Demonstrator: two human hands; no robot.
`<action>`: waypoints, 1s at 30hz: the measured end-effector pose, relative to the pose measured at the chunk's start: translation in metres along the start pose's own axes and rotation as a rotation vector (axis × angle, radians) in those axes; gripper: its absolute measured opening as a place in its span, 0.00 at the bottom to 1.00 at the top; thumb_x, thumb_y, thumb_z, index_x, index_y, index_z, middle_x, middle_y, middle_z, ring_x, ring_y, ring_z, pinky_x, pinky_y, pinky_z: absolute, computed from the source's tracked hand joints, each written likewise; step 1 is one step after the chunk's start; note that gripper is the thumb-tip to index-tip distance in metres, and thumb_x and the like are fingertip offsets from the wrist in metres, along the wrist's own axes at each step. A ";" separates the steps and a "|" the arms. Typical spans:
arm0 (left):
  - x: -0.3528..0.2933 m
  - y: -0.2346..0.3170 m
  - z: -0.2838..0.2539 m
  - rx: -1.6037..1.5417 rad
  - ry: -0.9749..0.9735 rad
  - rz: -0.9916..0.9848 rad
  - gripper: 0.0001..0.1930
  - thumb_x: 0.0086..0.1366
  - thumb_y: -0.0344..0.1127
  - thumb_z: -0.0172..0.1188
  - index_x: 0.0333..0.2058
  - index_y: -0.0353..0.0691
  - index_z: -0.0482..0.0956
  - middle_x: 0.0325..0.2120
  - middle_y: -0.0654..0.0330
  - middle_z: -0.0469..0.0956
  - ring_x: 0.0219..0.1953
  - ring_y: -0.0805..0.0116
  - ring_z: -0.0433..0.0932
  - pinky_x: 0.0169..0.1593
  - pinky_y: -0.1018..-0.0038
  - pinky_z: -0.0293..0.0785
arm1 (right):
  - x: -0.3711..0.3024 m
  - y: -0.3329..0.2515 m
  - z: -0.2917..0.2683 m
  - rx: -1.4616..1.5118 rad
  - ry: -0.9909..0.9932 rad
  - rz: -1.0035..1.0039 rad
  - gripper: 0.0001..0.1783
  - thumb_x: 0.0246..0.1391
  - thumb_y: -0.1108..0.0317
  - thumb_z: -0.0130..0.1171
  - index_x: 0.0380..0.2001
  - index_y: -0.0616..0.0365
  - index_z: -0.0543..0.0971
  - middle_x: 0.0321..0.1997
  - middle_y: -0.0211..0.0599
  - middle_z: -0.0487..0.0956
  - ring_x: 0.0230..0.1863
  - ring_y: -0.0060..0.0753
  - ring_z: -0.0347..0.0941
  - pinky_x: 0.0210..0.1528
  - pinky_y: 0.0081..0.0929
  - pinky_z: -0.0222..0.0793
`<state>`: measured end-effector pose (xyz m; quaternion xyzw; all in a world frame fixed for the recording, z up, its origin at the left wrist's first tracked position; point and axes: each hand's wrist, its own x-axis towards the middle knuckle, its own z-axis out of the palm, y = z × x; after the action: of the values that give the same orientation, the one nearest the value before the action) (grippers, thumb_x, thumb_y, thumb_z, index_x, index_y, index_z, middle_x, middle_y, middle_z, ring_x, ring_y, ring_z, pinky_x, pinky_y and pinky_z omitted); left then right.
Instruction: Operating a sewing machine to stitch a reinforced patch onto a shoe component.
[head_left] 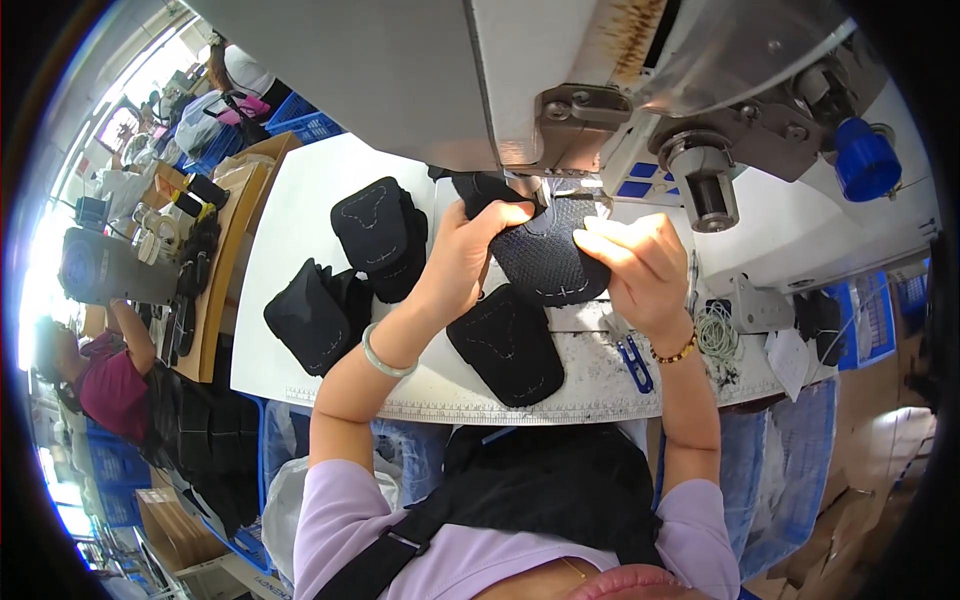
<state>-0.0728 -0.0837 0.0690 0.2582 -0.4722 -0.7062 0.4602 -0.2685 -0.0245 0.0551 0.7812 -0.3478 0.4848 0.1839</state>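
Observation:
Both of my hands grip a black mesh fabric piece (545, 262) with a rounded end and white stitched marks, under the head of a sewing machine (570, 140). My left hand (462, 255) pinches its left edge between thumb and fingers, near the needle area. At the right edge my right hand (640, 268) is closed on it, thumb and fingertips together. Closer to me lies a similar black piece (507, 345), flat on the white table (400, 398). To the left are a stack of such pieces (378, 235) and another pile (308, 318).
Blue thread snips (634, 365) lie by my right wrist, with a tangle of pale thread (718, 330) and dark lint farther right. Blue crates (790, 470) stand below the table. At the left a co-worker in a maroon top (115, 385) sits by another machine.

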 end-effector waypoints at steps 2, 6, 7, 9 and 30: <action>0.003 -0.002 -0.005 -0.095 -0.008 -0.050 0.08 0.61 0.29 0.54 0.35 0.30 0.77 0.33 0.60 0.77 0.38 0.74 0.75 0.46 0.77 0.69 | -0.001 -0.006 0.001 -0.103 0.005 -0.048 0.20 0.34 0.81 0.55 0.35 0.56 0.82 0.38 0.31 0.79 0.27 0.31 0.67 0.31 0.26 0.63; 0.007 -0.005 -0.005 -0.090 -0.015 -0.006 0.08 0.62 0.28 0.53 0.36 0.29 0.77 0.34 0.59 0.77 0.39 0.74 0.74 0.47 0.77 0.69 | 0.001 -0.005 0.003 -0.080 0.026 -0.011 0.21 0.32 0.83 0.54 0.35 0.56 0.82 0.38 0.32 0.79 0.28 0.32 0.68 0.31 0.26 0.63; 0.008 -0.004 -0.003 -0.063 0.006 0.012 0.07 0.62 0.26 0.52 0.35 0.30 0.77 0.34 0.58 0.77 0.39 0.72 0.75 0.47 0.75 0.70 | 0.000 -0.001 0.004 -0.061 0.035 0.008 0.21 0.32 0.83 0.54 0.35 0.57 0.82 0.38 0.33 0.79 0.28 0.32 0.68 0.32 0.26 0.64; 0.009 -0.004 -0.004 -0.034 0.028 0.020 0.06 0.61 0.24 0.52 0.34 0.31 0.78 0.34 0.57 0.78 0.39 0.69 0.75 0.48 0.73 0.71 | -0.001 0.003 0.005 -0.041 0.043 0.038 0.22 0.32 0.84 0.53 0.35 0.57 0.81 0.38 0.34 0.79 0.29 0.33 0.69 0.32 0.26 0.64; -0.014 -0.002 -0.008 0.229 -0.018 0.232 0.12 0.67 0.33 0.53 0.43 0.30 0.73 0.38 0.63 0.77 0.38 0.79 0.73 0.45 0.80 0.70 | -0.007 -0.019 -0.001 0.380 0.137 0.680 0.07 0.52 0.74 0.57 0.36 0.63 0.77 0.25 0.30 0.76 0.20 0.13 0.68 0.22 0.13 0.65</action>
<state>-0.0609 -0.0741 0.0625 0.2464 -0.5803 -0.5923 0.5017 -0.2576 -0.0080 0.0505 0.6072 -0.4777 0.6249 -0.1123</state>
